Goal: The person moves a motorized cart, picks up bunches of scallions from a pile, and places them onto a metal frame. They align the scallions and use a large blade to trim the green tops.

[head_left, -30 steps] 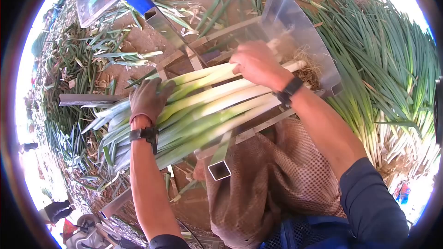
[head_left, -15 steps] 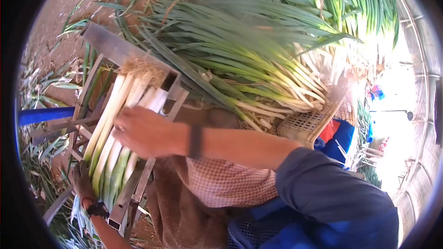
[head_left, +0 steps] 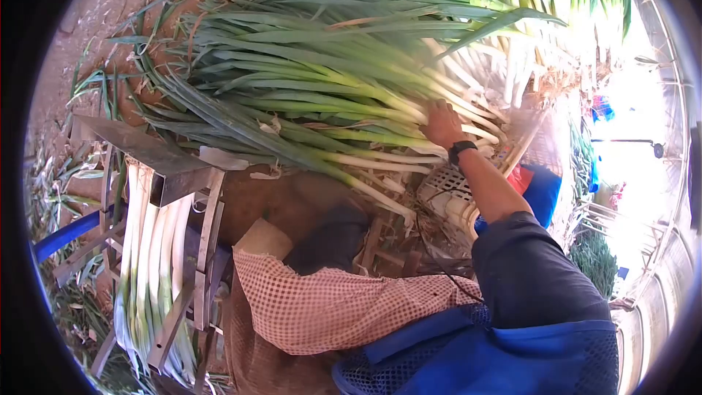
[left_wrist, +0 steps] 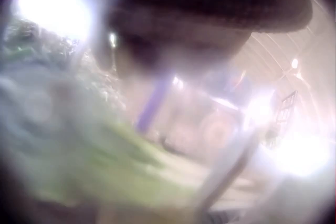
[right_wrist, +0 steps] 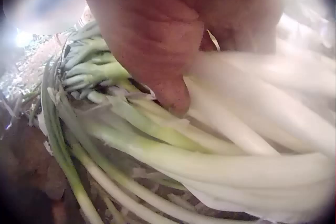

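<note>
My bare right hand point(head_left: 442, 126) lies on the white stems of a big pile of long green onions point(head_left: 314, 88) in the head view. Up close in the right wrist view, its thumb point(right_wrist: 173, 95) touches the pale stems, and the fingers reach over them, partly hidden. A second batch of green onions point(head_left: 151, 249) rests lengthwise in a metal stand point(head_left: 194, 175) at the left. The gloved left hand point(left_wrist: 205, 19) shows only as a dark blur in the left wrist view, above blurred green leaves; I cannot tell its finger position.
A pale plastic crate point(head_left: 453, 194) stands beside the stem ends. Checked cloth point(head_left: 329, 307) covers the person's legs, between stand and crate. A blue bar point(head_left: 69, 234) juts from the stand's left side. More green onions point(head_left: 548, 22) are heaped at the back right.
The view has turned right. My right hand has left the onions in the stand and moved over to the big pile. The left hand has dropped out of the head view.
</note>
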A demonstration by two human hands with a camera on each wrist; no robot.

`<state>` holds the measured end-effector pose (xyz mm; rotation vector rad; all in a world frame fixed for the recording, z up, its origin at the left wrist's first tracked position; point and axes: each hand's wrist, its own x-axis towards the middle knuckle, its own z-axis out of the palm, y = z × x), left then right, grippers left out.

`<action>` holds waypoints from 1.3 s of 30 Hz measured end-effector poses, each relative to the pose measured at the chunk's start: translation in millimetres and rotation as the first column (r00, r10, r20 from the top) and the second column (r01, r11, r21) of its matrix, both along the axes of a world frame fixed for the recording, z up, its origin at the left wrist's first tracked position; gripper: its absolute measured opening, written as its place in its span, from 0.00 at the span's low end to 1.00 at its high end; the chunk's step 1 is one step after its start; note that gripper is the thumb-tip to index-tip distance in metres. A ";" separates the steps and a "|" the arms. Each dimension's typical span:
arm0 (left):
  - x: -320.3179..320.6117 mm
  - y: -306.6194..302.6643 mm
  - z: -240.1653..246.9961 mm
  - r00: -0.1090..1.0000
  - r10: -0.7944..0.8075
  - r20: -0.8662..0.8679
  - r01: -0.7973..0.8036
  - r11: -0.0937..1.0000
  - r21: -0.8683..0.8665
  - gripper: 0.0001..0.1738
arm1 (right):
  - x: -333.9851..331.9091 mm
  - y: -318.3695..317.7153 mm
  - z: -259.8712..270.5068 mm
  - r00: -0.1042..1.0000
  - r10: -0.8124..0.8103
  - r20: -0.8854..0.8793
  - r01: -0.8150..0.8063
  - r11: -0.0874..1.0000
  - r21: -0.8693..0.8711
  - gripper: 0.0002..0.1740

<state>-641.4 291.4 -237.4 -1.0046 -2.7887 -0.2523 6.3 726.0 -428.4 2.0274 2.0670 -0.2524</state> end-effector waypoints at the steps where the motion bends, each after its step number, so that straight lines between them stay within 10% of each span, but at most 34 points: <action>1: 8.3 -3.4 0.0 0.999 0.013 0.032 -0.014 0.999 0.029 0.18 | 2.2 2.1 -4.1 1.000 -0.007 0.000 0.007 1.000 -0.017 0.38; 9: 51.4 -25.9 30.8 0.976 -0.019 0.216 -0.031 0.973 0.227 0.20 | 8.4 14.9 10.3 0.997 -0.026 -0.076 0.017 0.992 -0.123 0.27; 13: 107.2 37.7 75.4 0.895 -0.414 -0.166 0.426 0.904 0.043 0.19 | -0.7 33.0 70.5 0.985 0.116 -0.127 -0.134 0.981 -0.141 0.23; 14: 133.6 64.5 79.0 0.901 -0.415 0.124 0.347 0.864 0.366 0.23 | -5.4 43.5 88.6 0.975 0.157 -0.155 -0.180 0.973 -0.147 0.21; 15: 162.2 89.9 77.3 0.793 -0.470 0.387 0.150 0.767 0.624 0.27 | -9.2 54.4 107.6 0.963 0.199 -0.182 -0.227 0.962 -0.149 0.20; 18: 256.3 175.6 81.2 0.558 -0.642 0.526 0.350 0.757 0.552 0.23 | -37.5 72.2 167.7 0.900 0.155 -0.407 -0.295 0.904 -0.310 0.22; 19: 276.7 189.3 46.7 0.275 -0.543 0.793 -0.114 0.801 0.588 0.22 | -46.8 72.2 177.7 0.879 0.130 -0.458 -0.311 0.885 -0.346 0.23; 20: 306.6 212.4 29.9 -0.128 -0.708 0.694 -0.286 0.697 0.658 0.22 | -54.3 68.5 180.9 0.869 0.102 -0.485 -0.306 0.880 -0.363 0.25; 22: 356.9 259.5 13.0 -0.356 -0.349 0.867 -0.240 0.931 0.277 0.30 | -73.3 45.8 188.2 0.825 0.052 -0.563 -0.302 0.882 -0.361 0.30; 27: 402.0 285.9 -63.5 -0.698 -0.332 0.634 -0.376 0.924 0.071 0.34 | -100.8 -40.5 162.2 0.635 -0.066 -0.770 -0.465 0.763 -0.449 0.31; 30: 382.1 277.7 -77.6 -0.668 -0.139 0.731 -0.143 0.988 0.057 0.33 | -105.9 -75.8 185.9 0.699 -0.065 -0.712 -0.516 0.643 -0.565 0.27; 33: 386.5 269.5 -87.3 -0.548 -0.328 0.770 -0.158 0.944 0.290 0.26 | -110.4 -107.5 203.7 0.791 -0.044 -0.611 -0.475 0.584 -0.658 0.24; 35: 392.7 261.7 -138.0 -0.312 -0.800 0.513 0.005 0.539 0.843 0.23 | -101.5 -137.6 174.8 0.651 0.059 -0.757 -0.515 0.767 -0.383 0.26; 37: 379.3 256.7 -113.3 -0.353 -0.695 0.627 0.143 0.622 0.770 0.24 | -96.4 -147.2 171.5 0.463 -0.049 -0.885 -0.482 0.825 -0.297 0.27; 39: 373.6 253.9 -105.3 -0.343 -0.809 0.478 0.181 0.442 0.878 0.23 | -89.8 -150.0 176.8 0.314 -0.419 -0.852 -0.427 0.739 -0.521 0.27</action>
